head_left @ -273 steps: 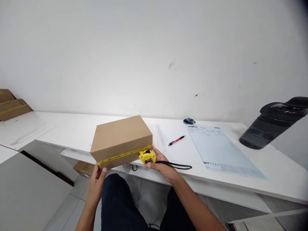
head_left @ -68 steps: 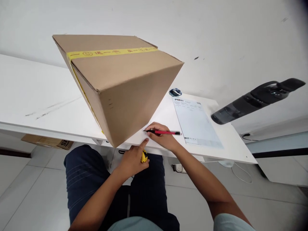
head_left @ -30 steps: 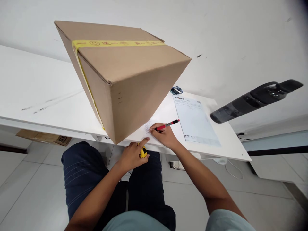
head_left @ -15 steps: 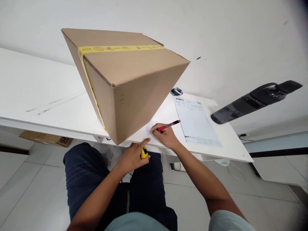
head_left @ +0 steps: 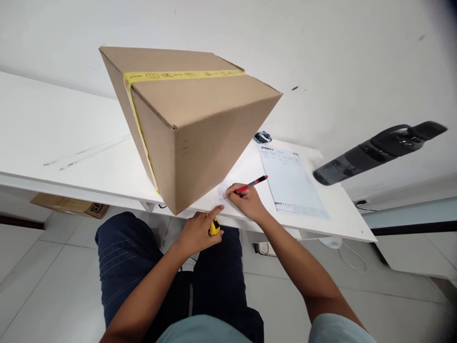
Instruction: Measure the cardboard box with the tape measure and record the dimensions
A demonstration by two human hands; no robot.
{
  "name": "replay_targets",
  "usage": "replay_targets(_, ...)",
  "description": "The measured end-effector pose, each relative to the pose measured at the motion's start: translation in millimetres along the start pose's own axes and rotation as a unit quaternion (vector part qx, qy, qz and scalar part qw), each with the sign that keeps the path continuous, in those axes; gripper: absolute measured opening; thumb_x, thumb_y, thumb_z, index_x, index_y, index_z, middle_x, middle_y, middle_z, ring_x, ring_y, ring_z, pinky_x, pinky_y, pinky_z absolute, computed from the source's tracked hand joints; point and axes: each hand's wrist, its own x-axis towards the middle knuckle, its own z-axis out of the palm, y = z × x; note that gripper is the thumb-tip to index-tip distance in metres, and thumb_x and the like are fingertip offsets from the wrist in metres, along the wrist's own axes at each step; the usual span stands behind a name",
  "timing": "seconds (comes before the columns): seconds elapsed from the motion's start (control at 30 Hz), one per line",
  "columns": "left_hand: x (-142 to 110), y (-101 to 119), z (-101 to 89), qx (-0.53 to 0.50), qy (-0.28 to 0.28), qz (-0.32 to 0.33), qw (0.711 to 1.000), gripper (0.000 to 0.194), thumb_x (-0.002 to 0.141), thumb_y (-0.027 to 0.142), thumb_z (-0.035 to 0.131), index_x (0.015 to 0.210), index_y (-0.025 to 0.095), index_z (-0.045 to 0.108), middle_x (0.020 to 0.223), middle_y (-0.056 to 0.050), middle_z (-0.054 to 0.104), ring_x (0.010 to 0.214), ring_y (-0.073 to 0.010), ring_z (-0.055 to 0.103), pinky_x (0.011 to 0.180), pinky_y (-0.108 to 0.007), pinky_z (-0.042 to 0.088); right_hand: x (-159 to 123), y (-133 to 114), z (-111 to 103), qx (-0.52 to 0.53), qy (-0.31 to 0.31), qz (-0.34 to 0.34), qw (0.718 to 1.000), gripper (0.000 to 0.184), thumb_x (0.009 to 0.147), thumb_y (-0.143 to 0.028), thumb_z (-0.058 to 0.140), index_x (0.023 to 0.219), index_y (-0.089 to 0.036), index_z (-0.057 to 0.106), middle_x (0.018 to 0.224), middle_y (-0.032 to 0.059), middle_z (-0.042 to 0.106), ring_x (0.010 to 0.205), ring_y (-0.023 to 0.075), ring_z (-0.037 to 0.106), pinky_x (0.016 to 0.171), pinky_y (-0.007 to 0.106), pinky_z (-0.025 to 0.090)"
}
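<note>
My right hand (head_left: pixel 246 202) is closed around a red and black pen (head_left: pixel 253 183), its writing end down at a scribbled patch (head_left: pixel 222 191) on the white surface. Whether that patch is on paper or on the desk itself, I cannot tell. At the desk's front edge, my left hand (head_left: pixel 200 232) holds a yellow and black tape measure (head_left: pixel 214 227), with one finger stretched toward the scribbles. Just behind and left of both hands stands a large cardboard box (head_left: pixel 214 147), sealed with printed yellow tape (head_left: pixel 185 75).
Right of my pen hand lies a printed sheet (head_left: pixel 293 183) on the white desk (head_left: pixel 71 124). A dark bottle (head_left: pixel 367 152) stands at the right, and a watch (head_left: pixel 263 137) lies behind the box. Another carton (head_left: pixel 67 205) is below the desk at left.
The view has shifted slightly, so the box appears a little further right. The pen has tilted a bit; both hands keep their holds in nearly the same place.
</note>
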Motion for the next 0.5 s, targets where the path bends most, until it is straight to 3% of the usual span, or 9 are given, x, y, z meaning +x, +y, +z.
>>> replay_targets(0.33,-0.6,-2.8,1.5,-0.001,0.003,0.003,1.0,0.074,0.085,0.043,0.062,0.152,0.031,0.034,0.116,-0.008,0.067,0.11,-0.031,0.061,0.092,-0.043,0.05,2.0,3.7,-0.6,-0.026,0.007,-0.019,0.999,0.012,0.073,-0.027,0.058,0.064,-0.021,0.063,0.053,-0.0027,0.052,0.052,0.0128,0.044,0.051,0.026,0.035)
replay_targets(0.5,-6.8,3.1,1.4,-0.076,0.024,-0.02,0.997,0.077,0.081,0.037,0.067,0.151,0.029,0.037,0.122,-0.01,0.064,0.112,-0.0299,0.059,0.098,-0.046,0.048,-3.8,-1.4,4.2,-0.081,0.007,-0.088,0.993,0.017,0.078,-0.031,0.055,0.066,-0.021,0.063,0.057,0.0,0.059,0.054,0.0161,0.052,0.054,0.029,0.042)
